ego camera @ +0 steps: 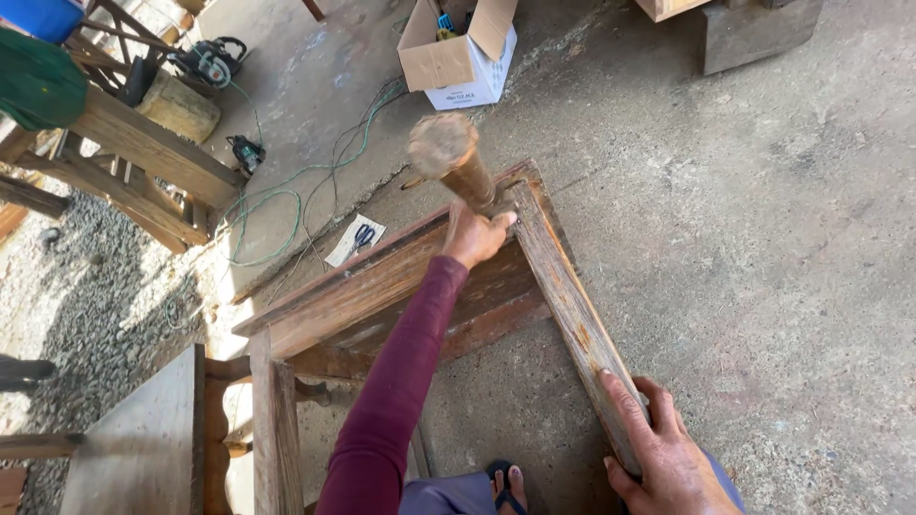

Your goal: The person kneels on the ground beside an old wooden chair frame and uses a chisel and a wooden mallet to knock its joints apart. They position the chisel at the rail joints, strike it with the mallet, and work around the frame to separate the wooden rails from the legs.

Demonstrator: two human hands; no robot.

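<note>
It looks like a wood workshop. A bare concrete floor (763, 238) has power tools (212, 61), long cords (286, 191), scissors (363, 236), a box (458, 57) and rough wood frames (143, 153) on it.

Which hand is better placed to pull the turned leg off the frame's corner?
Probably the left hand: it already grips the base of the turned leg at the corner, while the right hand rests on the near rail, steadying it.
</note>
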